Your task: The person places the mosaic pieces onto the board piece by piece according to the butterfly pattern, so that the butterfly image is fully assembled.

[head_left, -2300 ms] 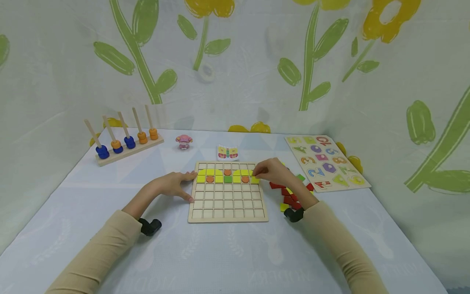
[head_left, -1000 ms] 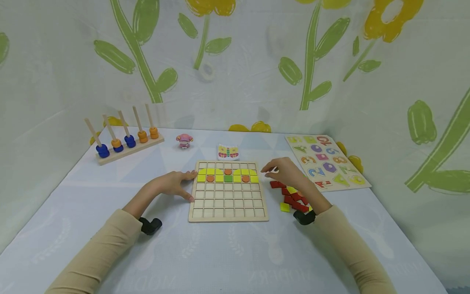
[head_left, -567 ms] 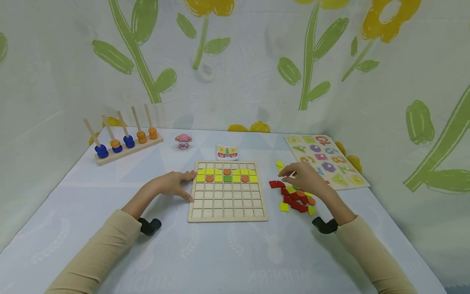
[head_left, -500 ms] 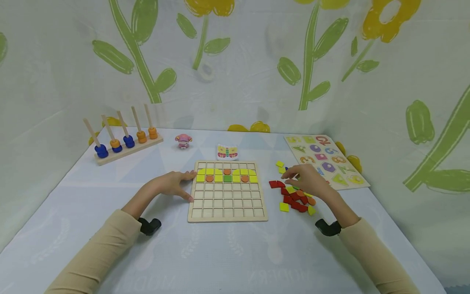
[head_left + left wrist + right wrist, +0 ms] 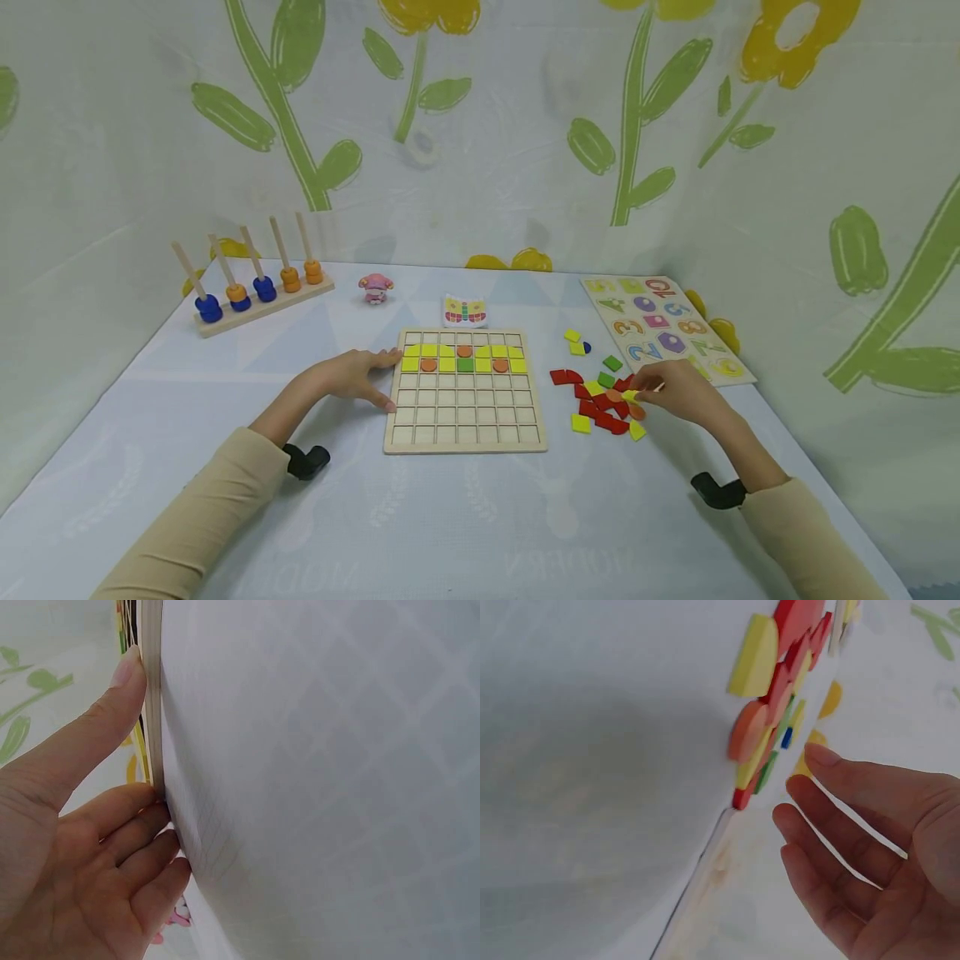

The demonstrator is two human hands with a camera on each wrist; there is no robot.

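Note:
My left hand rests at the left edge of a wooden grid board. In the left wrist view its thumb and fingertips touch the board's side, fingers fairly straight. Two rows of the board hold yellow squares and rounded pieces, orange discs and a green square. My right hand hovers low over the right side of a pile of loose pieces, fingertips right by a yellow piece. The right wrist view shows its fingers loosely bent, with nothing between thumb and fingers.
Red pieces, yellow squares, and green pieces lie scattered right of the board. Behind it stands a butterfly pattern card. A number puzzle board, a pink figurine and a peg abacus stand farther back.
My right hand has left the board's upper right corner and moved right and toward me, over the loose pieces. More of the pile now shows. The left hand has stayed put.

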